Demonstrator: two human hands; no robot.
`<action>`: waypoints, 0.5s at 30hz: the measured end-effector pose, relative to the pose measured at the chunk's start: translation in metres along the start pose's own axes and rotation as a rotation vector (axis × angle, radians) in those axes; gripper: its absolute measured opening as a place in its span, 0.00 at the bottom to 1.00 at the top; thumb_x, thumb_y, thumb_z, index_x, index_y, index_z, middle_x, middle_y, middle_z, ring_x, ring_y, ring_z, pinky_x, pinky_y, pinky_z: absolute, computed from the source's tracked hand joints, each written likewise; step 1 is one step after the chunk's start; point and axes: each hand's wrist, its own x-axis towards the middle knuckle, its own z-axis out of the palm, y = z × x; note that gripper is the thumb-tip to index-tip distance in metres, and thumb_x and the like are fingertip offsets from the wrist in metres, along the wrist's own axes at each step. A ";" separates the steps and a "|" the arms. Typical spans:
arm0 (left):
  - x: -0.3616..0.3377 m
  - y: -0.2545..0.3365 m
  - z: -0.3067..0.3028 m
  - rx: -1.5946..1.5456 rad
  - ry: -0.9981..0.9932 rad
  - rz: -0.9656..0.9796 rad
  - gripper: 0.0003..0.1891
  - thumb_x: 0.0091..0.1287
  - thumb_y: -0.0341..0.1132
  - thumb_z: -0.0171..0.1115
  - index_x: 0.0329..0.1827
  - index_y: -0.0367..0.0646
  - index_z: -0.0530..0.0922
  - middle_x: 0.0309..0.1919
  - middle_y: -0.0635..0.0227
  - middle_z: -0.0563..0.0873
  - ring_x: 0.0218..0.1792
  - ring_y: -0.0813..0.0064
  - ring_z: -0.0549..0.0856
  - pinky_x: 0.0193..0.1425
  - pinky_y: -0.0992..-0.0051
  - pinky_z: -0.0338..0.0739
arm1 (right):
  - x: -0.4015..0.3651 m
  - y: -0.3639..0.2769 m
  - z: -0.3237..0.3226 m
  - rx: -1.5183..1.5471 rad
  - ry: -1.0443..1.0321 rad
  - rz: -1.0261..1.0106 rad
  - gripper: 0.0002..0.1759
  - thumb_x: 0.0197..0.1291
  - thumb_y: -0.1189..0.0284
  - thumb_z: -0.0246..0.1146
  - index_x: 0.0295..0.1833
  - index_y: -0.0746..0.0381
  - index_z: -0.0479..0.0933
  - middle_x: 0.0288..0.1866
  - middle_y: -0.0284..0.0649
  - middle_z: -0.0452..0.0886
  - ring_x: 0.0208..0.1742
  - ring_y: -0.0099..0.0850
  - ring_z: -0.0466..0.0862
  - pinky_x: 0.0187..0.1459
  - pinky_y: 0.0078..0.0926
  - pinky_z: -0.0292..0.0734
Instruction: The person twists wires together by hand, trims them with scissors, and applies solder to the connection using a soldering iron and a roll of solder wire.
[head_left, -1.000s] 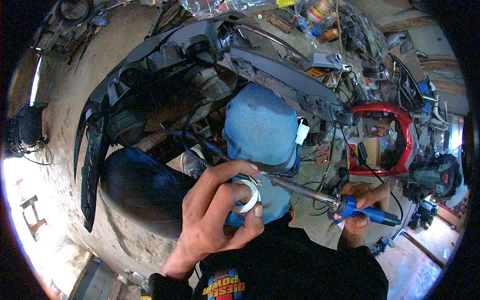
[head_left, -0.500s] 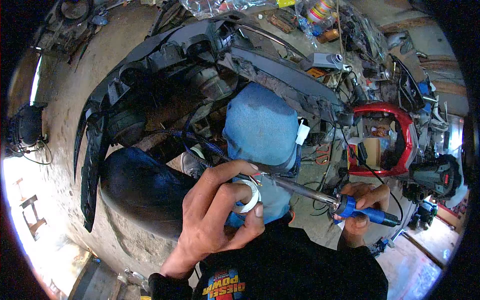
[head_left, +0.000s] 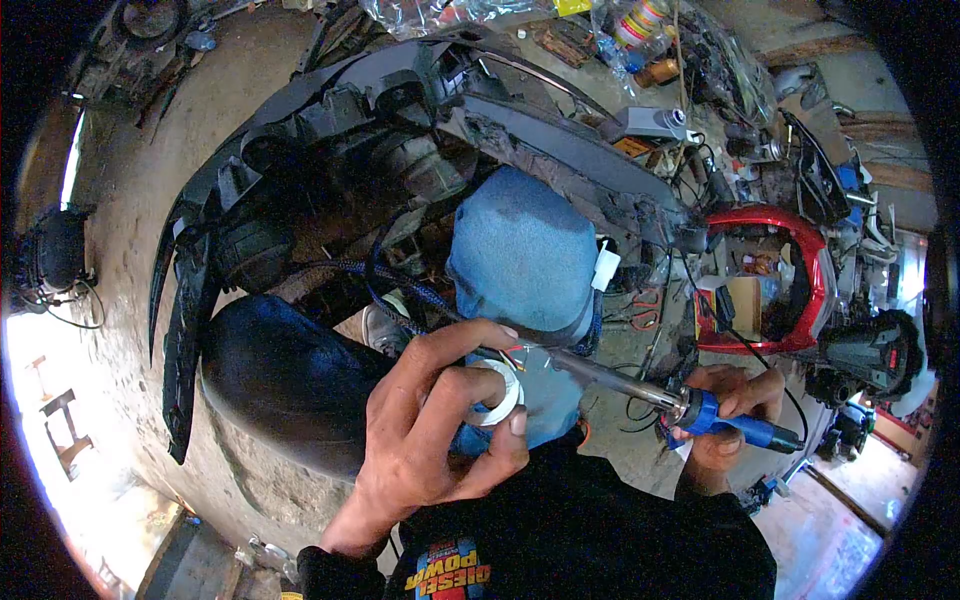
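Observation:
My left hand [head_left: 435,425] is closed around a small white round piece [head_left: 510,392], perhaps a small pot or spool; its inside is mostly hidden by my fingers. Thin wires with bared ends, one of them red [head_left: 516,350], stick out at the tip of my forefinger. My right hand [head_left: 730,405] grips the blue handle of a soldering iron [head_left: 625,384]. The iron's metal shaft points left, its tip a short way right of the wire ends. Both hands are above my lap, in front of the blue jeans [head_left: 522,255].
A large black plastic vehicle panel [head_left: 560,150] with round lamp housings arches over my knees, its braided wiring [head_left: 385,275] hanging near my left hand. A red frame-like part [head_left: 822,270] lies to the right. A grey bottle [head_left: 652,121] and assorted parts clutter the floor behind.
The soldering iron's tip has drawn back slightly to the right, away from the wire ends. My left hand stays nearly in place with the white piece.

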 end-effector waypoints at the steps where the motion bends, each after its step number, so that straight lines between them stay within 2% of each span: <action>1: 0.000 0.000 0.000 0.001 0.001 0.000 0.09 0.58 0.31 0.67 0.34 0.39 0.74 0.45 0.49 0.85 0.40 0.64 0.85 0.47 0.70 0.82 | -0.001 0.000 -0.001 -0.011 0.021 -0.006 0.29 0.49 0.50 0.80 0.38 0.59 0.72 0.23 0.35 0.78 0.23 0.32 0.82 0.28 0.36 0.83; 2: 0.000 0.000 -0.001 -0.007 -0.004 -0.003 0.09 0.57 0.30 0.68 0.35 0.39 0.75 0.46 0.51 0.84 0.41 0.63 0.86 0.46 0.69 0.82 | -0.001 0.000 -0.003 -0.021 0.042 -0.012 0.30 0.49 0.50 0.80 0.38 0.59 0.72 0.23 0.35 0.78 0.23 0.33 0.82 0.28 0.36 0.83; 4: 0.000 0.000 -0.003 -0.024 -0.012 -0.007 0.11 0.55 0.27 0.70 0.37 0.40 0.76 0.49 0.54 0.84 0.42 0.61 0.87 0.44 0.68 0.84 | 0.001 0.007 -0.010 0.010 -0.019 -0.144 0.23 0.57 0.58 0.75 0.41 0.62 0.71 0.23 0.46 0.79 0.19 0.37 0.81 0.21 0.35 0.83; 6: -0.001 -0.001 -0.004 -0.030 -0.025 -0.004 0.11 0.54 0.27 0.70 0.36 0.39 0.76 0.50 0.53 0.84 0.43 0.61 0.87 0.44 0.69 0.84 | -0.002 0.004 -0.021 0.106 -0.031 -0.030 0.19 0.62 0.62 0.70 0.44 0.63 0.70 0.23 0.51 0.79 0.18 0.40 0.82 0.19 0.36 0.83; 7: -0.001 -0.003 -0.004 -0.032 -0.030 -0.001 0.11 0.54 0.27 0.70 0.36 0.39 0.76 0.51 0.52 0.84 0.43 0.61 0.87 0.45 0.69 0.84 | -0.008 -0.003 -0.028 0.186 -0.013 0.149 0.18 0.63 0.62 0.69 0.45 0.62 0.71 0.24 0.52 0.79 0.19 0.40 0.82 0.19 0.38 0.83; 9: -0.003 -0.006 -0.005 -0.057 -0.018 0.016 0.10 0.56 0.28 0.69 0.35 0.39 0.75 0.52 0.50 0.84 0.44 0.61 0.87 0.46 0.69 0.84 | -0.008 -0.003 -0.026 0.310 -0.053 0.187 0.19 0.51 0.66 0.71 0.44 0.64 0.74 0.27 0.52 0.82 0.20 0.43 0.84 0.23 0.41 0.83; 10: -0.004 -0.007 -0.005 -0.068 -0.013 0.024 0.10 0.57 0.29 0.69 0.35 0.38 0.75 0.52 0.49 0.84 0.44 0.61 0.87 0.47 0.68 0.83 | 0.000 0.002 -0.014 0.354 -0.110 0.046 0.21 0.40 0.70 0.75 0.41 0.65 0.77 0.30 0.53 0.84 0.21 0.45 0.85 0.26 0.43 0.83; 13: -0.009 -0.010 -0.006 -0.096 0.012 0.048 0.10 0.61 0.33 0.67 0.34 0.38 0.74 0.53 0.47 0.85 0.47 0.61 0.87 0.49 0.69 0.83 | 0.012 0.005 -0.020 0.199 -0.391 0.060 0.22 0.36 0.76 0.80 0.42 0.63 0.82 0.34 0.50 0.87 0.27 0.46 0.88 0.34 0.45 0.84; 15: -0.017 -0.012 -0.002 -0.125 0.070 0.030 0.12 0.65 0.36 0.64 0.33 0.37 0.73 0.53 0.46 0.84 0.49 0.60 0.86 0.50 0.69 0.82 | 0.013 -0.002 0.002 -0.022 -0.411 -0.078 0.22 0.41 0.77 0.80 0.46 0.59 0.82 0.38 0.48 0.86 0.33 0.46 0.89 0.40 0.45 0.85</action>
